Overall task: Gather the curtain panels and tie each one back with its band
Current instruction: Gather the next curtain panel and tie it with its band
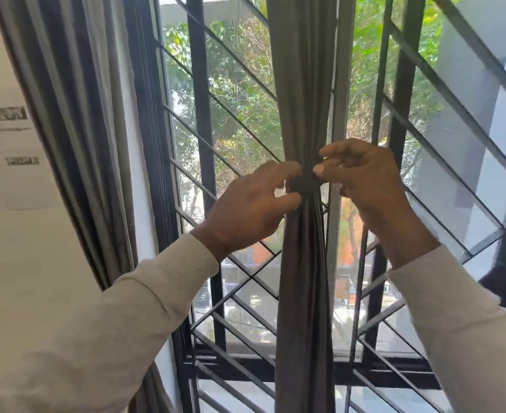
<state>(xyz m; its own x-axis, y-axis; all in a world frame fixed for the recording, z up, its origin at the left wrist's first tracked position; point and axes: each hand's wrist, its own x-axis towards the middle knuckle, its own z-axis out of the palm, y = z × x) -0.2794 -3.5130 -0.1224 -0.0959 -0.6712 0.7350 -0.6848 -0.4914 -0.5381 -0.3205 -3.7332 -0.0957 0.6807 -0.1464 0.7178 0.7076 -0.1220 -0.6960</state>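
A person in pale long sleeves works at a gathered grey curtain panel (303, 84) that hangs down the middle of a barred window (207, 162). The panel is cinched to a narrow waist about halfway down the window, where a dark band (303, 181) wraps it; above and below that waist the cloth spreads wider again.

The left hand (251, 204) reaches in from the left of the panel, its fingers (287, 169) curled and pinching the band and bunched cloth at the waist. The right hand (362, 180) comes in from the right of the panel, thumb and forefinger pressed together on the band's upper right edge, the remaining fingers curled loosely behind. Both hands touch the band, one on each side. Whether the band is knotted or fastened cannot be told, as the hands cover it.

Left of the window, a second grey curtain (75, 129) hangs loose in long folds against the frame. Further left of it, printed sheets of paper (13, 162) are stuck to a white wall (22, 263). Green trees show through the window's diagonal bars.
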